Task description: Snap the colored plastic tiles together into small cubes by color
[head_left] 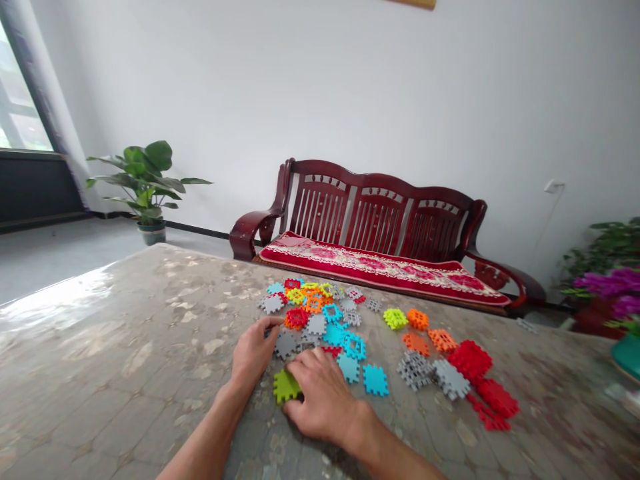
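My right hand (320, 393) is closed around a green interlocking tile (286, 387) with toothed edges, near the front of the pile. My left hand (254, 348) reaches to the pile's left side, its index finger and thumb apart. Close to its fingertips lie a grey tile (286, 345) and a red tile (297, 317); whether it touches either is unclear. Blue tiles (355, 347) lie just beyond my right hand, and a light blue tile (375, 379) is to its right. Orange tiles (314, 304) are mixed into the far part of the heap.
Sorted groups lie at the right: red tiles (471, 360), grey tiles (416, 370), orange tiles (442, 341) and yellow-green tiles (395, 319). All rest on a patterned tablecloth (165, 373). Behind the table is a wooden bench (385, 200); a potted plant (150, 180) stands at left, purple flowers (613, 287) at right.
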Motion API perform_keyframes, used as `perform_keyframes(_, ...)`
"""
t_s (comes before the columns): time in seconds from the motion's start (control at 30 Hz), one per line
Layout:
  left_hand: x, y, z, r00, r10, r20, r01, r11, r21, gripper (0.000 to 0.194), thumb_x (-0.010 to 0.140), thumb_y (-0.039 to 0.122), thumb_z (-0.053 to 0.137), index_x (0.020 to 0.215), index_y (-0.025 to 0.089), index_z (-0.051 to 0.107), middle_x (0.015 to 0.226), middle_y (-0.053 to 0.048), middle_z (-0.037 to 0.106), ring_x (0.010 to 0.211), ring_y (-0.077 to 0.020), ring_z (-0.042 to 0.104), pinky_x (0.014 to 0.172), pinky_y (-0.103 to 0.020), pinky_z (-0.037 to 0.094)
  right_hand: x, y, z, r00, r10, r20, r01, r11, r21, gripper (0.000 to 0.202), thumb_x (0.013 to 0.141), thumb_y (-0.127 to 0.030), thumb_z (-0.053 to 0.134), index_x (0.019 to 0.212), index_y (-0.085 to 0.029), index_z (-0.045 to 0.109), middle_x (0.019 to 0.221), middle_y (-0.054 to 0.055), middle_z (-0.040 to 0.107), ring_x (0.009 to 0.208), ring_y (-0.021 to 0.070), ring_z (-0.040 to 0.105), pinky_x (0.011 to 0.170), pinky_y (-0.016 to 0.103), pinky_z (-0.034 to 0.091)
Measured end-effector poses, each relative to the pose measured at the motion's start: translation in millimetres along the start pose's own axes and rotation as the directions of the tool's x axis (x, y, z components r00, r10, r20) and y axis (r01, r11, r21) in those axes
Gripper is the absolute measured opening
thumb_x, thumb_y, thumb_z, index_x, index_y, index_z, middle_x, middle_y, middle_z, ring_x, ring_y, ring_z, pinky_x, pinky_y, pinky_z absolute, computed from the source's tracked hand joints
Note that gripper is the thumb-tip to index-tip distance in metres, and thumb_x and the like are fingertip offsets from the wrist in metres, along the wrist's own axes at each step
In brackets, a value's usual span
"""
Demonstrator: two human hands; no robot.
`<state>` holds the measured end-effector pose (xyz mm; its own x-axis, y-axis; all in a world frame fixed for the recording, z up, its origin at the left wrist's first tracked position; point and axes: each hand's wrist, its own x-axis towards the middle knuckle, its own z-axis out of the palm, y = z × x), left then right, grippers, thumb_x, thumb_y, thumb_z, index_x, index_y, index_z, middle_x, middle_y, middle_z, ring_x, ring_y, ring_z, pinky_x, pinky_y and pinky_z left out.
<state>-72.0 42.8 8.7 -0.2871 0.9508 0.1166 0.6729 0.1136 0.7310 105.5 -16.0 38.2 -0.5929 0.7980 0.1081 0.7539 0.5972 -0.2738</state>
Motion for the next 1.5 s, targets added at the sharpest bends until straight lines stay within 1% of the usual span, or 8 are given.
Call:
perform_keyframes(0.13,-0.1,0.9,-1.5,1.000,0.000,0.015,-0.001,1.000,0.026,0.030,0.087,0.035,0.047,0.102,0.029,0.073,0.100,0.000,0.077,0.093,-0.0190,0.069,0.076,-0.025,0.048,-0.3,2.2,0.4,0.999,-0.024,-0.034,0.026,0.998,0.053,0.035,0.072,-0.037,0.071,0.104,-0.023,0.065,0.103,0.004,0.062,0.102,0.0238,0.052,0.090,0.036,0.042)
perform_keyframes(0.27,1.0,-2.1,-0.5,1.000,0.015,0.022,-0.016,0.999,0.037,0.030,0.088,0.036,0.048,0.102,0.030,0.073,0.099,0.001,0.077,0.091,-0.0186,0.070,0.073,-0.025,0.047,-2.6,30.4,-10.6,0.975,0.069,-0.210,-0.037,0.988,0.153,0.055,0.071,-0.032,0.072,0.124,-0.027,0.060,0.112,0.003,0.063,0.106,0.0223,0.055,0.094,0.034,0.043)
perform_keyframes(0.4,1.0,-3.1,0.6,1.000,0.016,0.020,-0.017,0.998,0.062,0.030,0.088,0.037,0.049,0.103,0.031,0.074,0.100,0.001,0.077,0.092,-0.0187,0.069,0.072,-0.024,0.047,-12.1,99.2,-33.0,0.861,0.325,-0.392,-0.308,0.945,0.107,0.055,0.074,-0.030,0.069,0.127,-0.021,0.059,0.117,0.008,0.063,0.112,0.0255,0.055,0.099,0.037,0.042)
perform_keyframes(0.57,-0.2,-1.0,0.4,0.999,0.030,0.020,-0.031,0.994,0.101,0.030,0.088,0.037,0.048,0.102,0.031,0.074,0.100,0.001,0.077,0.093,-0.0194,0.069,0.074,-0.025,0.047,-30.3,186.0,-58.3,0.671,0.576,-0.467,-0.658,0.753,-0.017,0.057,0.079,-0.037,0.065,0.132,-0.018,0.055,0.120,0.012,0.065,0.112,0.0284,0.058,0.096,0.039,0.041)
perform_keyframes(0.87,2.1,-1.5,0.8,0.998,0.031,0.048,-0.036,0.994,0.106,0.032,0.088,0.037,0.046,0.104,0.032,0.073,0.103,0.002,0.076,0.096,-0.0190,0.069,0.074,-0.025,0.046,-29.1,223.4,-68.7,0.602,0.663,-0.446,-0.773,0.624,-0.115,0.066,0.079,-0.047,0.063,0.136,-0.017,0.050,0.118,0.013,0.066,0.110,0.0314,0.058,0.090,0.040,0.041)
perform_keyframes(1.17,-1.6,3.2,-1.4,0.999,0.020,0.033,-0.023,0.993,0.119,0.031,0.088,0.035,0.047,0.102,0.031,0.074,0.102,0.001,0.077,0.096,-0.0195,0.069,0.076,-0.025,0.047,-28.7,215.0,-62.0,0.631,0.625,-0.459,-0.739,0.665,-0.109,0.059,0.082,-0.046,0.062,0.134,-0.018,0.055,0.124,0.014,0.065,0.113,0.0330,0.056,0.092,0.044,0.042)
perform_keyframes(1.33,-1.5,2.6,0.0,0.999,0.015,0.033,-0.018,0.995,0.102,0.031,0.089,0.035,0.047,0.104,0.030,0.073,0.106,0.001,0.077,0.100,-0.0192,0.068,0.080,-0.025,0.047,-26.7,160.2,-43.0,0.775,0.413,-0.479,-0.436,0.897,0.068,0.034,0.085,-0.032,0.059,0.116,-0.021,0.066,0.115,0.009,0.069,0.112,0.0255,0.058,0.099,0.039,0.042)
perform_keyframes(1.5,-1.2,1.1,0.9,0.999,0.015,0.038,-0.019,0.996,0.088,0.031,0.089,0.036,0.047,0.104,0.030,0.073,0.108,0.001,0.076,0.102,-0.0203,0.068,0.082,-0.026,0.047,-33.7,68.7,-20.9,0.948,0.165,-0.273,-0.114,0.974,0.196,0.028,0.083,-0.028,0.065,0.111,-0.025,0.068,0.112,0.004,0.069,0.108,0.0220,0.059,0.097,0.037,0.044)
